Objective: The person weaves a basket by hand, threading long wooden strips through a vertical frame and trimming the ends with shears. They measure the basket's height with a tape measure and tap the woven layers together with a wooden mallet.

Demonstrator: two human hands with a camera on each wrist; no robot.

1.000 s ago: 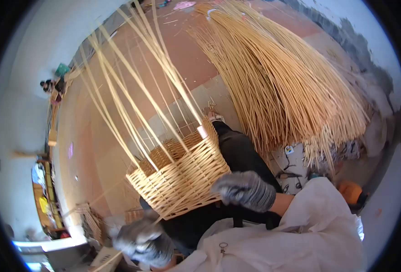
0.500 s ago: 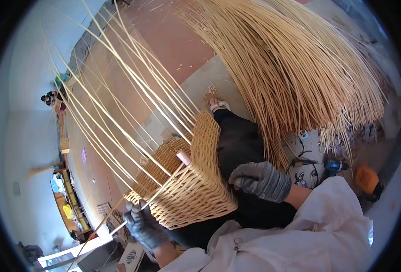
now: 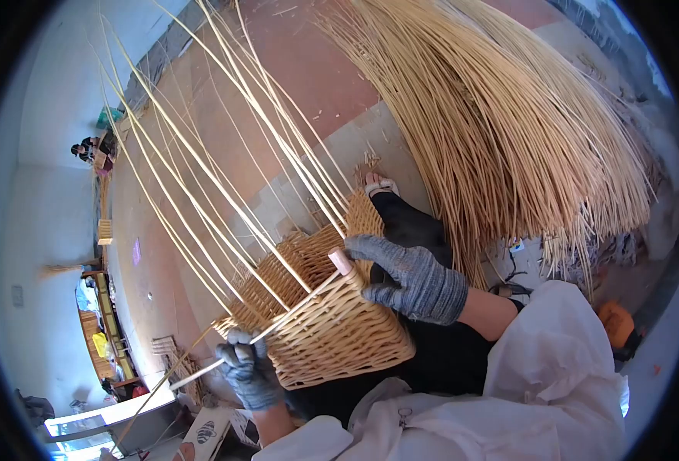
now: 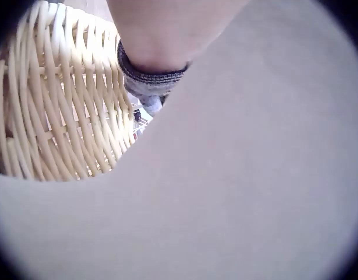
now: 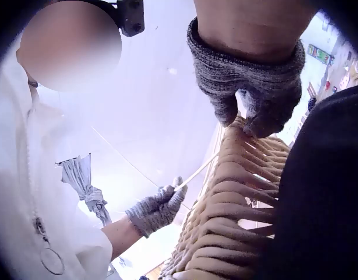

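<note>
A wicker basket (image 3: 339, 330) with tall upright canes (image 3: 201, 207) rests across the person's lap. My gloved left hand (image 3: 247, 373) grips a pale cane strand (image 3: 201, 374) left of the basket; the strand runs along the near rim toward the corner. A short pinkish peg (image 3: 341, 261) stands at that corner. Beside the peg, my gloved right hand (image 3: 416, 280) holds the basket's corner edge, thumb on the near side. The right wrist view shows its thumb and fingers (image 5: 266, 116) pinching the edge. Pale cloth (image 4: 237, 175) fills most of the left wrist view.
A large bundle of long canes (image 3: 493, 138) lies on the floor to the right. An orange tool (image 3: 618, 323) is near the right side. Another person (image 3: 86, 150) sits far back left, above a wooden shelf (image 3: 97, 330). A printed box (image 3: 205, 434) stands at lower left.
My left hand has risen to the basket's rim with the strand. My right hand drew back from the basket's side, then moved up to the corner by the peg. The basket has turned slightly.
</note>
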